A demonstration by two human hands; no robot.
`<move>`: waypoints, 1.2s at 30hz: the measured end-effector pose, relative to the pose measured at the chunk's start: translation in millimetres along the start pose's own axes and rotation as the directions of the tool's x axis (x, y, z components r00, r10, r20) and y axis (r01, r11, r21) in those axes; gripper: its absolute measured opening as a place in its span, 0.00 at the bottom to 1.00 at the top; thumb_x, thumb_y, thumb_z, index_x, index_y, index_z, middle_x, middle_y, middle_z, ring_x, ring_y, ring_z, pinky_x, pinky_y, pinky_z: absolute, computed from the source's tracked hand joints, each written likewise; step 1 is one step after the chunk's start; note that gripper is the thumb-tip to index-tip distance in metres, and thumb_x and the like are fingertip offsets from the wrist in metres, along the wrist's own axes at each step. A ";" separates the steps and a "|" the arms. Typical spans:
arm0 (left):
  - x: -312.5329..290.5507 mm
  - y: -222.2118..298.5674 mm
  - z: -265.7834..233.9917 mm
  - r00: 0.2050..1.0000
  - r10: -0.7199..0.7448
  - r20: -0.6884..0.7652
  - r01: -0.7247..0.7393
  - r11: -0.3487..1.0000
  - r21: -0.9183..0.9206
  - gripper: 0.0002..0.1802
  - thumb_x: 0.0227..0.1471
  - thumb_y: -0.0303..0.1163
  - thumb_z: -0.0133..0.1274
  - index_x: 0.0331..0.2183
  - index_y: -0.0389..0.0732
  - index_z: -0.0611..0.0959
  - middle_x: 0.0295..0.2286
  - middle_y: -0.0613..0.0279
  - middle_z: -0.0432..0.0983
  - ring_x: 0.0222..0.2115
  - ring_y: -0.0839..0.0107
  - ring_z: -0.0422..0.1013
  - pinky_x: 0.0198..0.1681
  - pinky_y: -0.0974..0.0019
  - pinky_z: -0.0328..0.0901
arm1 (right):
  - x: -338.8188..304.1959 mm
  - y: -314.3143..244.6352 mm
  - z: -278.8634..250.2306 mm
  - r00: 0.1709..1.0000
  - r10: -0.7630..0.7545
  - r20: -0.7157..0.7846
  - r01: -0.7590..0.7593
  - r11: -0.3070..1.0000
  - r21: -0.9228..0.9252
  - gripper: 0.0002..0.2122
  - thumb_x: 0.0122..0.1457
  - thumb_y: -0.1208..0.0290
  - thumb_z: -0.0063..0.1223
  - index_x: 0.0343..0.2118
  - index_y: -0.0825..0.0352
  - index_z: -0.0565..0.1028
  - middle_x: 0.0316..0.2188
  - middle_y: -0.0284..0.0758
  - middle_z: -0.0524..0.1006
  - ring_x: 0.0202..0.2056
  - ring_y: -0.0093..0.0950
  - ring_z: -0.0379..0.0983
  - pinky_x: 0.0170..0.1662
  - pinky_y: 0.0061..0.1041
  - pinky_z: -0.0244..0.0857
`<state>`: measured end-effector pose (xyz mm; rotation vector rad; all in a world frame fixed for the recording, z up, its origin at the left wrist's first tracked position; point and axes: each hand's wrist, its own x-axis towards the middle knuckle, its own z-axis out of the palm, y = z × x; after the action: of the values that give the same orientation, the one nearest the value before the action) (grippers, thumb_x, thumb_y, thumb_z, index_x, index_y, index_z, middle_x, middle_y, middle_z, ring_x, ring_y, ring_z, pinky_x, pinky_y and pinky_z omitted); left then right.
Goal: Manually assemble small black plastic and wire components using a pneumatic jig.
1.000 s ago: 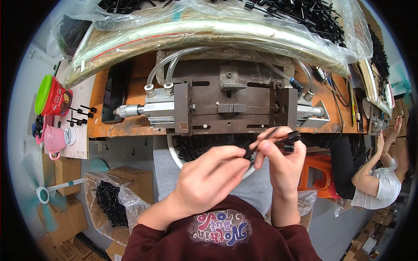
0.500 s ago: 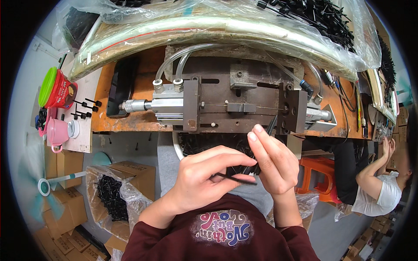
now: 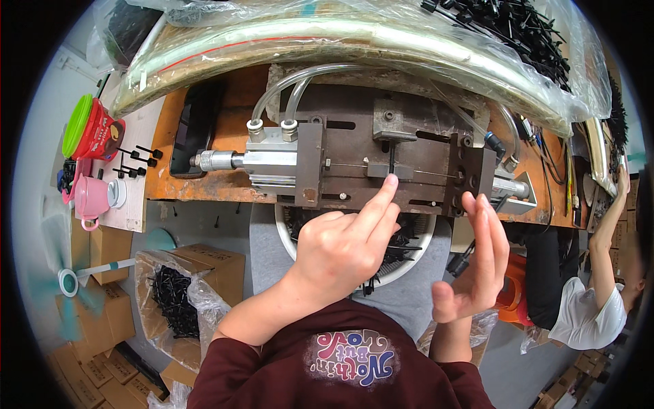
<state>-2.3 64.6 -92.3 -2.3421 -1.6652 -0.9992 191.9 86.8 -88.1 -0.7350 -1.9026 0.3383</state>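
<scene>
My left hand (image 3: 344, 249) reaches over the front of a dark metal fixture (image 3: 426, 153), index finger stretched out. Its fingertip is at the near end of a thin black plastic rod (image 3: 392, 158), which lies across the small grey blocks and points at the rear stop block (image 3: 394, 129). The thumb is hidden beneath the hand. To the right, my right hand (image 3: 482, 262) is raised with its thumb apart and long fingers upright. Black plastic pieces (image 3: 461, 262) stick out from behind its fingers, held there; how many is hidden.
A white tub (image 3: 402, 276) of black pieces sits on my lap. Air cylinders (image 3: 272, 167) with clear hoses flank the fixture. A phone (image 3: 191, 140), pink cup (image 3: 90, 200) and red tub (image 3: 102, 133) stand left. Bagged black parts (image 3: 504, 34) lie behind. Another person (image 3: 589, 300) sits at right.
My left hand has moved forward from beside my right hand, and a black rod now lies in the fixture. My right hand has shifted right with its fingers spread more.
</scene>
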 end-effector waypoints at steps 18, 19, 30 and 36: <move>2.5 -4.9 -5.2 1.000 0.020 0.024 -0.018 0.996 -0.084 0.15 0.40 0.34 0.68 0.33 0.41 0.86 0.46 0.62 0.80 0.17 0.74 0.72 0.21 0.73 0.65 | 19.6 -9.7 3.5 0.984 0.125 0.123 -0.099 0.974 -0.204 0.13 0.45 0.84 0.67 0.36 0.73 0.78 0.49 0.48 0.77 0.44 0.38 0.79 0.44 0.30 0.75; -0.1 -5.8 -10.4 0.998 0.020 0.066 -0.008 0.984 -0.179 0.16 0.39 0.35 0.68 0.33 0.41 0.86 0.46 0.62 0.80 0.17 0.74 0.73 0.21 0.73 0.66 | 20.9 -8.0 6.7 0.982 0.122 0.147 -0.094 0.979 -0.182 0.13 0.46 0.84 0.66 0.36 0.74 0.77 0.49 0.49 0.77 0.44 0.39 0.79 0.44 0.31 0.75; -35.2 -9.1 -48.1 0.889 -0.385 0.247 0.398 0.385 -0.833 0.21 0.68 0.37 0.39 0.33 0.31 0.81 0.29 0.57 0.71 0.22 0.78 0.64 0.26 0.78 0.58 | 29.1 -6.6 31.2 0.885 0.018 0.466 0.181 0.907 -0.379 0.11 0.48 0.79 0.59 0.36 0.71 0.76 0.52 0.47 0.76 0.18 0.21 0.70 0.26 0.20 0.65; -30.9 -3.2 -59.8 0.704 -0.378 0.601 0.648 -0.003 -0.762 0.22 0.70 0.39 0.35 0.41 0.34 0.79 0.23 0.71 0.64 0.21 0.86 0.59 0.23 0.79 0.54 | 34.8 -15.1 29.2 0.865 0.075 0.497 0.155 0.901 -0.406 0.12 0.45 0.80 0.57 0.36 0.70 0.75 0.51 0.45 0.77 0.17 0.21 0.69 0.26 0.20 0.65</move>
<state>-37.8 14.9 -63.9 -2.2639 -2.6570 -2.7750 150.6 99.6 -67.6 -0.9644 -2.5381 0.0696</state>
